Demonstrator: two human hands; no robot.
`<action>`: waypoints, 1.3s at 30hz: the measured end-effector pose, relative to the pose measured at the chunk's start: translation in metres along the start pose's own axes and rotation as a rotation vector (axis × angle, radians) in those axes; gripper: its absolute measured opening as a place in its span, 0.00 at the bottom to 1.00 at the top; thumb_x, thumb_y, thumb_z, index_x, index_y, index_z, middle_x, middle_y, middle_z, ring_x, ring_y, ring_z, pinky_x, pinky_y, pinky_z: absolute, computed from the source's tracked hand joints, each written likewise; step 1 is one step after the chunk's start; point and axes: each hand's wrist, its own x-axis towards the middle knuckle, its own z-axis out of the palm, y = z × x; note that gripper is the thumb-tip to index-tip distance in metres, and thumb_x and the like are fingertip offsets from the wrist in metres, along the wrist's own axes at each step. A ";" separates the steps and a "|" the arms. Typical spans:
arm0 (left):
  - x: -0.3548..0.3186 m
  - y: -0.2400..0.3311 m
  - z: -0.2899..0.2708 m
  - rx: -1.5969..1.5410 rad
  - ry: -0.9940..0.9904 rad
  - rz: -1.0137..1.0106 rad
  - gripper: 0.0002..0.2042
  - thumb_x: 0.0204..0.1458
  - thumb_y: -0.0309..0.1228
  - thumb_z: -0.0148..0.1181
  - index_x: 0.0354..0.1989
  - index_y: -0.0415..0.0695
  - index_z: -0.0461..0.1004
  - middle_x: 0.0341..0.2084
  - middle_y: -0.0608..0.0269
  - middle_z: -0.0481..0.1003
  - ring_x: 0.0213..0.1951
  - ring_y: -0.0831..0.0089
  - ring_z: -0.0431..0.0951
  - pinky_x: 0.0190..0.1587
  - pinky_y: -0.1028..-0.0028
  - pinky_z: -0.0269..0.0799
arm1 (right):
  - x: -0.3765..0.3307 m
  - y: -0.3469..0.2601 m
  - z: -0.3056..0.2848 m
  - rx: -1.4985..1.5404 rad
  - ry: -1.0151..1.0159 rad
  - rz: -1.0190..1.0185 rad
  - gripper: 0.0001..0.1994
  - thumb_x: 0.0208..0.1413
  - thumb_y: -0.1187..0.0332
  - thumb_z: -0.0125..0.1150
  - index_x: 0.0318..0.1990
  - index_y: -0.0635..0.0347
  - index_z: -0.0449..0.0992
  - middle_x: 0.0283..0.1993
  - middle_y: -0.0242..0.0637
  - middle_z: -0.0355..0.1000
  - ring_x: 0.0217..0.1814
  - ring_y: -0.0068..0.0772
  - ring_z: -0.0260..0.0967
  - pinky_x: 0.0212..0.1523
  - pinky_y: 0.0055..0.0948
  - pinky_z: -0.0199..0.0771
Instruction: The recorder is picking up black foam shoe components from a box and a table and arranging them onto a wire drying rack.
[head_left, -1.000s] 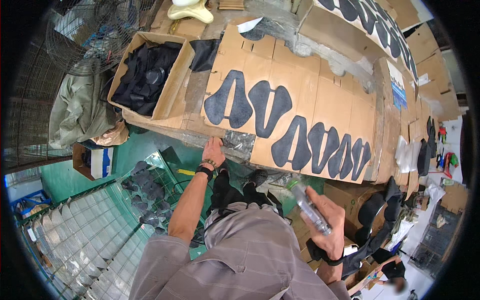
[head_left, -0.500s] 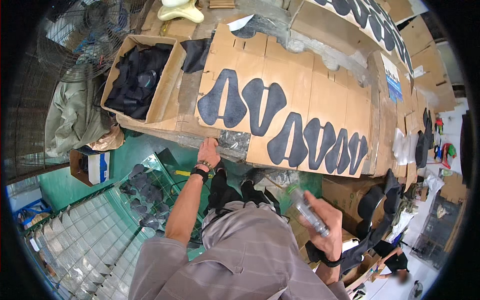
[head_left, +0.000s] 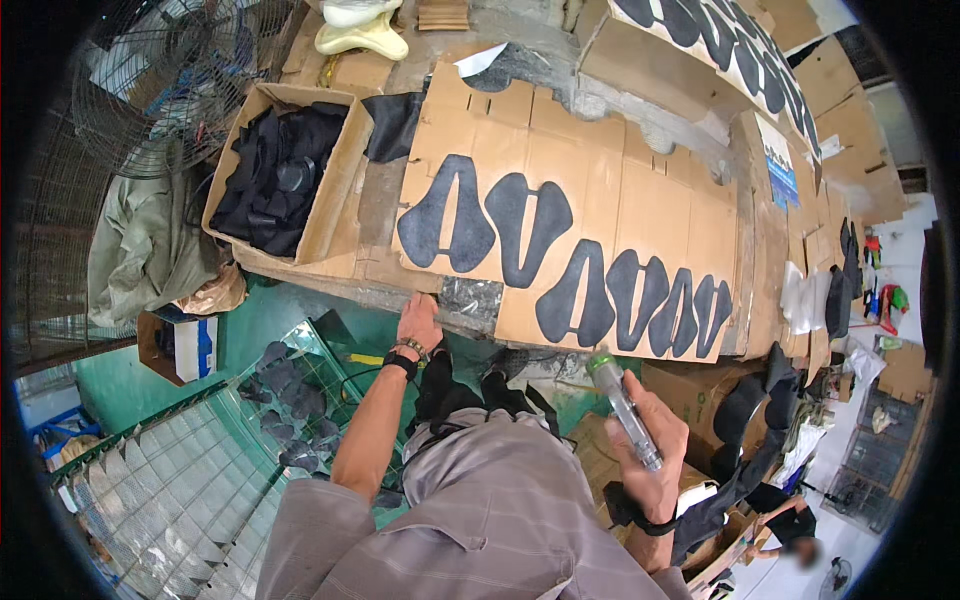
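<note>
Holding one clear tube (head_left: 627, 415) in a closed grip, the worker's right hand (head_left: 655, 435) has its fingers wrapped around the barrel. From where I stand, the tube's long axis slants, its green end pointing forward and a little left, its other end back toward the wrist. That green end sits near the front edge of the worktop (head_left: 382, 245), with the hand and forearm on the worker's side of it. The left hand (head_left: 420, 322) rests at the same edge, fingers bent; I cannot tell whether they pinch it.

Beyond the hands lies one cardboard sheet (head_left: 585, 195), its near edge running along the worktop's front. On it I count six black two-lobed pieces (head_left: 420, 236), set side by side in a stepped row, with bare cardboard behind them. A narrow strip of worktop separates the sheet from one open carton (head_left: 335, 195) on the left, heaped with black material (head_left: 275, 185) too jumbled to count. Farther back, a pale sheet (head_left: 712, 47) carries more black shapes, running out of view.
</note>
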 end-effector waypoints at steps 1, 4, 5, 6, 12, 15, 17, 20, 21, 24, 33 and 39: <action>0.000 0.003 -0.003 -0.020 0.001 0.006 0.18 0.38 0.21 0.62 0.41 0.46 0.68 0.43 0.50 0.68 0.47 0.45 0.70 0.52 0.52 0.69 | 0.002 0.000 0.001 -0.002 0.004 0.002 0.27 0.46 0.79 0.66 0.59 0.70 0.74 0.38 0.45 0.76 0.36 0.38 0.73 0.41 0.28 0.72; -0.003 0.010 -0.007 -0.008 -0.006 0.027 0.17 0.39 0.22 0.61 0.39 0.45 0.68 0.42 0.50 0.68 0.48 0.45 0.70 0.52 0.52 0.69 | 0.009 -0.005 0.003 0.024 -0.196 -0.135 0.26 0.46 0.78 0.66 0.57 0.70 0.75 0.37 0.49 0.75 0.35 0.44 0.74 0.39 0.32 0.73; 0.000 0.009 -0.009 -0.007 -0.006 0.031 0.17 0.39 0.22 0.61 0.39 0.45 0.68 0.42 0.50 0.68 0.48 0.45 0.70 0.52 0.52 0.69 | 0.012 -0.009 0.004 0.024 -0.193 -0.136 0.26 0.46 0.78 0.66 0.57 0.70 0.75 0.37 0.49 0.75 0.35 0.44 0.74 0.39 0.32 0.73; 0.001 0.004 -0.010 -0.030 -0.027 0.029 0.17 0.39 0.23 0.62 0.40 0.46 0.69 0.43 0.50 0.68 0.48 0.45 0.70 0.52 0.52 0.69 | 0.014 -0.014 0.008 0.016 -0.196 -0.143 0.26 0.46 0.79 0.66 0.57 0.70 0.75 0.37 0.50 0.75 0.35 0.45 0.74 0.38 0.32 0.73; 0.005 -0.009 -0.024 -0.192 -0.147 0.021 0.13 0.44 0.27 0.63 0.38 0.46 0.71 0.36 0.54 0.73 0.41 0.51 0.76 0.45 0.57 0.73 | 0.008 -0.016 0.029 0.044 0.013 -0.016 0.26 0.51 0.76 0.68 0.60 0.70 0.74 0.39 0.41 0.76 0.37 0.32 0.72 0.42 0.27 0.71; 0.015 -0.017 -0.051 -0.408 -0.314 -0.053 0.11 0.49 0.34 0.66 0.37 0.44 0.73 0.26 0.62 0.76 0.31 0.65 0.78 0.37 0.65 0.73 | 0.010 -0.013 0.037 0.035 0.054 0.011 0.27 0.51 0.75 0.68 0.61 0.69 0.73 0.39 0.40 0.76 0.36 0.32 0.72 0.42 0.26 0.71; 0.013 -0.025 -0.062 -0.565 -0.438 -0.139 0.11 0.54 0.36 0.64 0.40 0.44 0.73 0.29 0.66 0.77 0.32 0.74 0.76 0.38 0.71 0.73 | 0.015 -0.007 0.044 0.011 0.031 0.046 0.27 0.52 0.74 0.69 0.61 0.69 0.73 0.38 0.39 0.76 0.37 0.32 0.72 0.42 0.27 0.71; 0.013 -0.007 -0.107 -0.483 -0.324 -0.151 0.11 0.55 0.34 0.63 0.44 0.43 0.76 0.28 0.65 0.77 0.31 0.75 0.76 0.38 0.71 0.73 | 0.017 -0.008 0.039 0.087 0.002 0.044 0.27 0.53 0.74 0.67 0.62 0.71 0.71 0.41 0.40 0.77 0.42 0.33 0.74 0.47 0.27 0.72; 0.009 0.000 -0.125 -0.454 -0.235 -0.163 0.12 0.55 0.33 0.63 0.45 0.44 0.77 0.27 0.63 0.77 0.31 0.73 0.77 0.37 0.71 0.73 | 0.019 -0.007 0.037 0.105 -0.018 0.021 0.27 0.53 0.74 0.67 0.62 0.71 0.71 0.41 0.40 0.77 0.42 0.33 0.74 0.47 0.27 0.72; 0.029 0.026 -0.160 -0.486 0.131 -0.083 0.09 0.57 0.32 0.62 0.43 0.43 0.78 0.27 0.61 0.79 0.31 0.72 0.79 0.37 0.70 0.74 | 0.033 -0.001 0.038 0.079 -0.050 0.026 0.26 0.54 0.72 0.65 0.60 0.73 0.71 0.43 0.43 0.77 0.44 0.38 0.75 0.51 0.32 0.72; 0.127 -0.036 -0.278 0.060 0.866 -0.053 0.13 0.49 0.29 0.69 0.43 0.43 0.78 0.38 0.55 0.75 0.42 0.53 0.77 0.45 0.60 0.74 | 0.047 0.002 0.037 0.034 -0.145 0.033 0.27 0.50 0.79 0.61 0.60 0.75 0.71 0.44 0.53 0.78 0.47 0.44 0.77 0.51 0.34 0.73; 0.154 -0.055 -0.285 0.276 0.713 -0.355 0.23 0.39 0.34 0.78 0.45 0.43 0.78 0.42 0.51 0.75 0.46 0.50 0.76 0.49 0.57 0.75 | 0.048 0.011 0.037 0.033 -0.101 0.082 0.27 0.50 0.79 0.61 0.61 0.72 0.71 0.43 0.54 0.78 0.44 0.43 0.77 0.49 0.33 0.73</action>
